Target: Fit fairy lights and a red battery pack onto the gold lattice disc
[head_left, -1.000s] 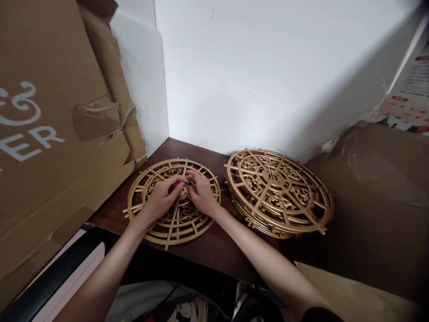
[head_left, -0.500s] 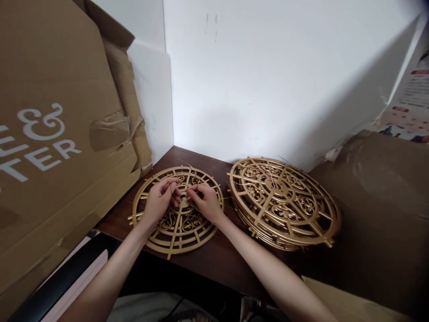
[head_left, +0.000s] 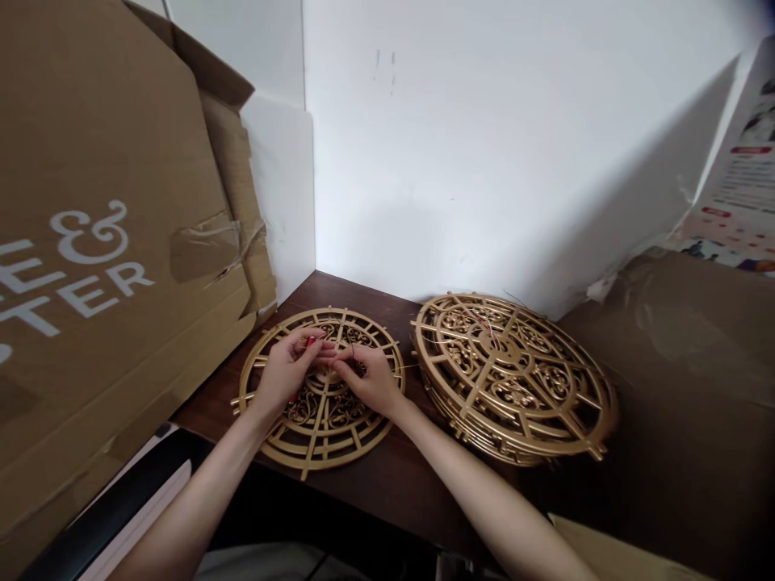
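Note:
A round gold openwork panel [head_left: 320, 464] with scroll patterns lies flat on the dark wooden tabletop [head_left: 387, 468]. Over its middle, my left hand [head_left: 289, 367] is closed around a small red object [head_left: 311, 342]. A second bit of red shows below that palm; the object's kind is hidden by the fingers. My right hand [head_left: 370, 378] pinches a thin dark wire [head_left: 353, 349] that loops up above the fingertips. The fingertips of both hands nearly meet above the panel's hub.
To the right stands a stack of similar gold panels [head_left: 526, 440], with thin wires [head_left: 493, 331] on top. A large cardboard box [head_left: 151, 355] borders the left, and a brown carton [head_left: 690, 363] the right. Behind rises a white wall [head_left: 484, 145].
My hands have come closer together, with the left fingers reaching toward the right ones. Red now shows in my left hand. The whole view has shifted slightly, so things sit lower.

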Tool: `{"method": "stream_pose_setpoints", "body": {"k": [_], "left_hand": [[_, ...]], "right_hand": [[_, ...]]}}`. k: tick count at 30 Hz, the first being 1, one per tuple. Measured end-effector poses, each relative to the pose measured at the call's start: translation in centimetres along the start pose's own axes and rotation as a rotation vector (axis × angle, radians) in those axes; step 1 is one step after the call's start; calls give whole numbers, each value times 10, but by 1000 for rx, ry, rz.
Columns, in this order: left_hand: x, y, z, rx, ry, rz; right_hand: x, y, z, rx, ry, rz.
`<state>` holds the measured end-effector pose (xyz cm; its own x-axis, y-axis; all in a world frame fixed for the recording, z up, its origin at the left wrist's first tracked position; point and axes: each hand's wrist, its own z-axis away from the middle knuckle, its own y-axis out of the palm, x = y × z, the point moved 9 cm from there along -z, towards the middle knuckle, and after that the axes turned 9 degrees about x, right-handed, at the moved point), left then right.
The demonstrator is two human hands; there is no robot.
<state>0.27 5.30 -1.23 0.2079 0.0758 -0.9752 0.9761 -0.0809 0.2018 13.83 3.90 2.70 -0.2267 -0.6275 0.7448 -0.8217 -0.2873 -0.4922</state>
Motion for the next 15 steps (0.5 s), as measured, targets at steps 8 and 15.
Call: {"method": "stream_pose_setpoints", "body": {"k": [8, 15], "left_hand": [[-5, -2, 4, -12, 59, 49], [-18, 1, 14, -26, 127, 48]], "right_hand": [[14, 18, 2, 171, -120, 73], [9, 25, -1, 200, -103, 120]]}}
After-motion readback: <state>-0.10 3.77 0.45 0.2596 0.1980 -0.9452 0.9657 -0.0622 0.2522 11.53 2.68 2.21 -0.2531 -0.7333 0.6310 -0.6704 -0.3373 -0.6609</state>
